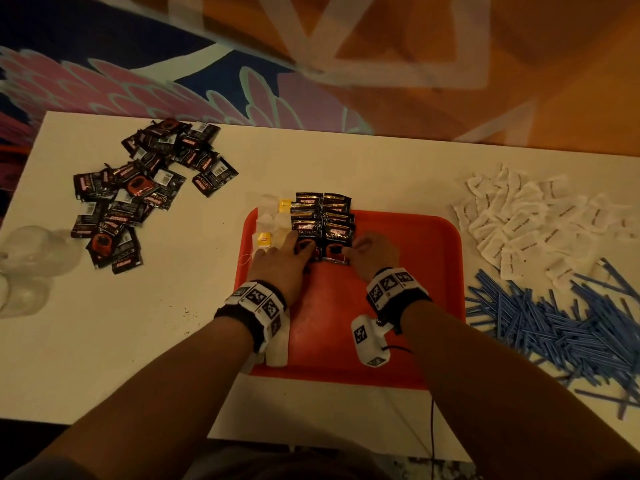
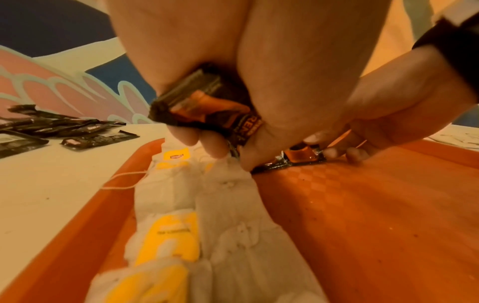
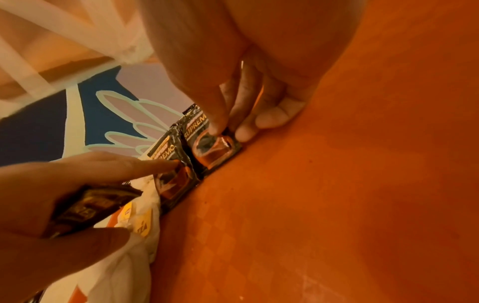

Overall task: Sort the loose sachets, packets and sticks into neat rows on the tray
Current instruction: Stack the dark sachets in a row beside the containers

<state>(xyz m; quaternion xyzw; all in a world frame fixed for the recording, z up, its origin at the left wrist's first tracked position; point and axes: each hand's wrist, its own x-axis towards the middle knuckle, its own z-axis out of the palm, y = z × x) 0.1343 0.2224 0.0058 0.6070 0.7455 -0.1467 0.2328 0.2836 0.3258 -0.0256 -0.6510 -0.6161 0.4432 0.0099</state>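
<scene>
foil coffee packets (image 1: 337,237) like these weigh next to nothing and they're slick, so they slide over each other the moment you nudge one. flat and a bit crinkly, stiff at the sealed edges, soft in the middle where the powder sits. best bet is pinching a sealed edge or just pressing flat on the face and sliding it into line. not fragile, but the overlapped rows will fan out if you bump them.

right now two overlapping columns of them sit at the far left end of the red tray (image 1: 415,306), hanging a little over its far rim, with the tea bags (image 1: 272,223) in a row just left of them.

left hand (image 1: 280,268) is doing two jobs: its index finger is stretched out pressing on the front packet of the left column, while the other fingers curl round a small stack of spare packets (image 2: 197,108) tucked in the palm. right hand (image 1: 372,254) has its fingers bent, thumb and fingertips pinching the near edge of the front packet in the right column; looks like it's squaring it up, though the wrist view is pretty warped so hard to be sure.

loose packets (image 1: 138,192) are piled on the surface off to the left, white sachets (image 1: 530,220) and blue sticks (image 1: 554,327) well over on the right, none of those on the tray yet.
</scene>
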